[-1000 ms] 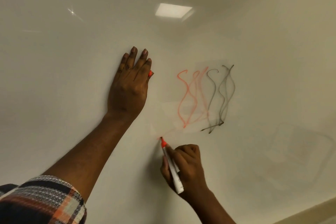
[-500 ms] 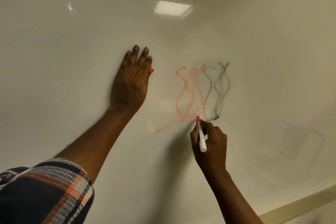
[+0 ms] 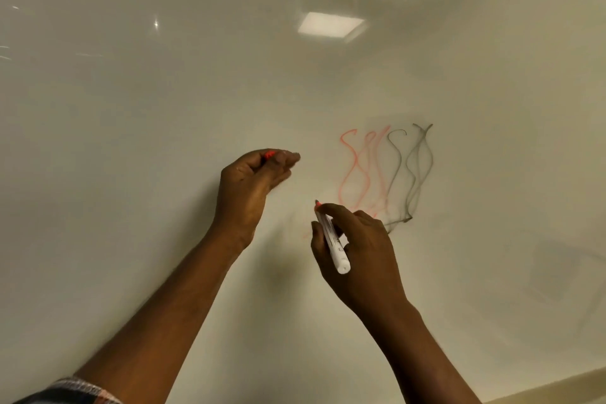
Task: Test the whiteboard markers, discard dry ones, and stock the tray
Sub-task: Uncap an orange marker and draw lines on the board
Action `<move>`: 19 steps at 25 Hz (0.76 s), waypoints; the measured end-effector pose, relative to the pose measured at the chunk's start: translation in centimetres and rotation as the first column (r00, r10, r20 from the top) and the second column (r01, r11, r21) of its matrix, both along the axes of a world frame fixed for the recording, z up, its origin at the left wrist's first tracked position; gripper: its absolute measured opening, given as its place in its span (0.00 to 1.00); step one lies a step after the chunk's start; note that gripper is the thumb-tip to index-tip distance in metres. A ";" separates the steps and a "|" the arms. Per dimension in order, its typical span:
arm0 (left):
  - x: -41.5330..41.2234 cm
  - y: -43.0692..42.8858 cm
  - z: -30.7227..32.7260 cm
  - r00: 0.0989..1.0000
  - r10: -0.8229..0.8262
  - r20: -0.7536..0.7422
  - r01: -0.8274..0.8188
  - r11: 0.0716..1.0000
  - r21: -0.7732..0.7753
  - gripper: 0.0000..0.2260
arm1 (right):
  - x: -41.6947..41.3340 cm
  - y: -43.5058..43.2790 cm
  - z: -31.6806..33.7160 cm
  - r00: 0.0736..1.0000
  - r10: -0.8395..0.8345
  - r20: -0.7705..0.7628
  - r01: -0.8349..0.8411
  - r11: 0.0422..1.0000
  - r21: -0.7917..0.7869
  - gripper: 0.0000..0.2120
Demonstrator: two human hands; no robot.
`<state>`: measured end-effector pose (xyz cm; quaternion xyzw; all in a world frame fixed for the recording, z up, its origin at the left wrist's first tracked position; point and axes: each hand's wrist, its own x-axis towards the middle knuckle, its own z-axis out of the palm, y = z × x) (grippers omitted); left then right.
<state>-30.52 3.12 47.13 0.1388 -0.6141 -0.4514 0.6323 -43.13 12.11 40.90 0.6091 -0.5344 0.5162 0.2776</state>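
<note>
My right hand (image 3: 360, 249) grips a white marker (image 3: 334, 243) with a red tip; the uncapped tip points up and left, close to the whiteboard (image 3: 131, 108). My left hand (image 3: 249, 184) is off the board with its fingers curled round the red marker cap (image 3: 269, 154), which peeks out between thumb and fingers. Red squiggles (image 3: 357, 170) and grey-black squiggles (image 3: 410, 174) are drawn on the board just right of both hands. A faint red stroke runs below them, partly hidden by my right hand.
The glossy whiteboard fills almost the whole view and mirrors two ceiling lights (image 3: 331, 24). Its pale lower frame edge (image 3: 557, 387) shows at the bottom right. A plaid sleeve (image 3: 75, 393) covers my left upper arm.
My left hand has lifted off the board and curled round the red cap. My right hand drew a red stroke to the right, then pulled the marker back left, away from the squiggles.
</note>
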 end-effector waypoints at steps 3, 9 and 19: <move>1.3 0.1 -0.2 0.971 -0.221 -0.091 0.235 0.952 0.197 0.13 | 2.0 -0.1 -0.1 0.987 0.132 -0.087 -0.143 0.980 -0.136 0.13; 2.3 0.4 -0.9 0.958 -0.281 -0.056 0.285 0.922 0.260 0.15 | 3.1 -1.1 -0.7 0.959 0.191 -0.208 -0.232 0.953 -0.197 0.12; 2.7 0.4 -3.0 0.976 -0.190 0.108 0.156 0.951 0.265 0.13 | 3.7 -1.9 -1.8 0.960 0.154 -0.232 -0.182 0.978 -0.104 0.13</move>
